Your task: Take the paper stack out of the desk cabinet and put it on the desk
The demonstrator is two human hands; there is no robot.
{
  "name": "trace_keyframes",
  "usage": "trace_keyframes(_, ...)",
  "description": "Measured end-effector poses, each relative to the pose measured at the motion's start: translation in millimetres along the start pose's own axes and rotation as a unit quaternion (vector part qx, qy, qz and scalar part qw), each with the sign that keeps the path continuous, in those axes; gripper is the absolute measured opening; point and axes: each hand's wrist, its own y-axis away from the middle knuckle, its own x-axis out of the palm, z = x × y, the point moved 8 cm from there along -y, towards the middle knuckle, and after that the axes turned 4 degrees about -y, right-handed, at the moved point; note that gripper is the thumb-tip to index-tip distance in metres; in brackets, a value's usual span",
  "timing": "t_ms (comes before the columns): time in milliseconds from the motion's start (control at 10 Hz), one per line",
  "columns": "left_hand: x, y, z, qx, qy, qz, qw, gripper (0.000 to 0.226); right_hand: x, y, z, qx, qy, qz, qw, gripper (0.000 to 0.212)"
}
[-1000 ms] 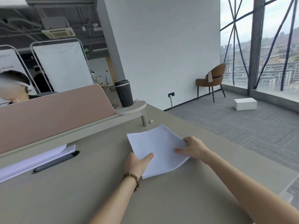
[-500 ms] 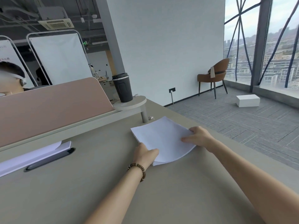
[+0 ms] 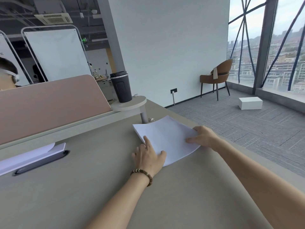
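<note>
The paper stack (image 3: 166, 138) lay flat on the desk (image 3: 82, 187), toward its far right part, just in front of the post of a small round shelf (image 3: 132, 104). The left hand (image 3: 148, 156) rested at the stack's near left corner, palm down and fingers spread, its forefinger stretched along the left edge and its thumb on top of the sheets; it pressed rather than clasped. A bead bracelet (image 3: 142, 175) circled that wrist. The right hand (image 3: 202, 136) lay at the right edge, loosely open, thumb flat on the top sheet and fingers curled over the edge, where they were hidden. A dark cup (image 3: 121, 87) stood on the round shelf, beside a pink divider (image 3: 49, 104). More white paper (image 3: 29, 156) lay well to the left under the divider's ledge, next to a dark slot (image 3: 41, 162) in the desktop. Beyond the desk, a brown chair (image 3: 217, 76) stood near the window, with a white box (image 3: 250, 103) on the carpet nearby.
</note>
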Motion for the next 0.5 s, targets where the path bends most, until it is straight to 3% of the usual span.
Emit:
trace_keyframes(100, 1, 3, -1, 0.018, -0.084, -0.026, 0.996, 0.067, 2, 1, -2, -0.029, 0.077, 0.004, 0.997, 0.041)
trace_keyframes(200, 3, 4, 1, 0.012, -0.089, -0.013, 0.996, 0.053, 1, 3, -8, -0.029, 0.134, 0.003, 0.991, 0.041)
trace_keyframes(300, 3, 2, 1, 0.01, -0.094, -0.013, 0.995, 0.056, 0, 4, -10, -0.03, 0.163, 0.005, 0.986, 0.051)
trace_keyframes(500, -23, 7, -8, 0.049, -0.103, -0.063, 0.991, 0.076, -12, 13, -1, -0.032, 0.11, -0.051, 0.992, 0.079)
